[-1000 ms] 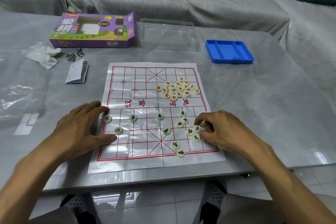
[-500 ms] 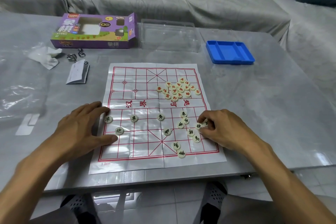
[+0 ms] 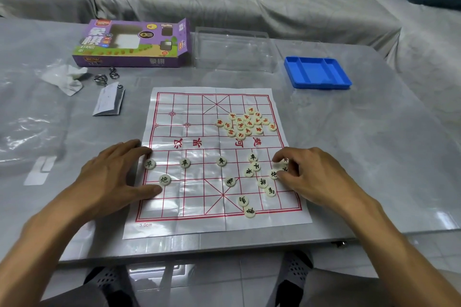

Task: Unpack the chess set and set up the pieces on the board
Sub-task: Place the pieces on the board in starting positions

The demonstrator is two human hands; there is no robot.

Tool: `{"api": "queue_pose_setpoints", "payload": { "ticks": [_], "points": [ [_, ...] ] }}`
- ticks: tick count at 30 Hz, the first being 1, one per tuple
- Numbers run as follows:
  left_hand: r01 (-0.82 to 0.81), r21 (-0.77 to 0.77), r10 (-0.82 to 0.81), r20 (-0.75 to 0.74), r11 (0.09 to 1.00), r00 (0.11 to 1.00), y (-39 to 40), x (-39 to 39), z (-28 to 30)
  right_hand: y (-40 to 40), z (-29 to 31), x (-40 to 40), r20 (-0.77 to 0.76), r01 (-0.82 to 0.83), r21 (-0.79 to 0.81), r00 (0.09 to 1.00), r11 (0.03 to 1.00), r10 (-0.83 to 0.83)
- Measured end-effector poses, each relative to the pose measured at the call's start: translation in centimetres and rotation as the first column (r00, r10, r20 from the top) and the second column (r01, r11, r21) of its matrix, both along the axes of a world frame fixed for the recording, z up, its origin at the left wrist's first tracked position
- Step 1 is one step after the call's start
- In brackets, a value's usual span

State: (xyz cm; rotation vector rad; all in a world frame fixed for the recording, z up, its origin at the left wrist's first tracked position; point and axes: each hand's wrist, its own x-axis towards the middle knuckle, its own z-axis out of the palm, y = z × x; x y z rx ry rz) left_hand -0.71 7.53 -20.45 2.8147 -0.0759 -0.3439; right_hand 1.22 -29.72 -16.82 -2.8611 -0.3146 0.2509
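Observation:
A white paper chess board [image 3: 189, 112] with red lines lies flat on the grey table. Several cream discs with red characters [image 3: 245, 122] are heaped on its far right part. Black-lettered discs are spread over the near half, three in a row [image 3: 184, 163] and others loose near the right edge [image 3: 262, 182]. My left hand [image 3: 112, 177] rests flat on the board's left edge, fingers spread. My right hand [image 3: 309, 174] sits at the right edge, fingertips pinching a black-lettered disc [image 3: 283, 162] among others there.
Behind the board stand a purple chess box [image 3: 132, 43], a clear plastic lid [image 3: 234, 50] and a blue tray [image 3: 316, 72]. A crumpled tissue [image 3: 66, 77], metal rings [image 3: 104, 77] and a folded leaflet [image 3: 108, 99] lie left. A covered sofa runs along the back.
My right hand has shifted up along the board's right edge and closed its fingertips on a disc. The left hand has stayed in place.

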Motion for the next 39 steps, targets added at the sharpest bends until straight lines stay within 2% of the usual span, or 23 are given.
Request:
{"api": "queue_pose_setpoints", "payload": {
  "ticks": [4, 9, 15, 28, 39],
  "points": [
    [0.013, 0.015, -0.013, 0.002, 1.0, 1.0, 0.1, 0.1, -0.2, -0.2, 0.1, 0.1, 0.012, 0.019, -0.007, 1.0, 1.0, -0.019],
    [0.02, 0.036, -0.02, -0.001, 0.999, 1.0, 0.2, 0.1, -0.3, -1.2, 0.4, 0.3, -0.057, 0.057, 0.005, 0.997, 0.998, -0.057],
    [0.005, 0.008, -0.005, 0.011, 1.0, 1.0, 0.1, 0.0, -0.2, -0.6, 0.3, 0.1, -0.052, 0.035, -0.012, 0.998, 0.999, -0.036],
    [-0.021, -0.04, 0.022, 0.01, 0.999, 1.0, -0.4, 0.0, 0.0, -2.7, 1.3, 0.0, -0.262, 0.068, -0.032, 0.962, 0.997, -0.074],
    [-0.014, -0.033, 0.013, -0.008, 0.999, 1.0, -0.4, -0.2, 0.5, -2.0, 0.7, 0.1, -0.213, 0.068, -0.049, 0.974, 0.996, -0.077]
  ]
}}
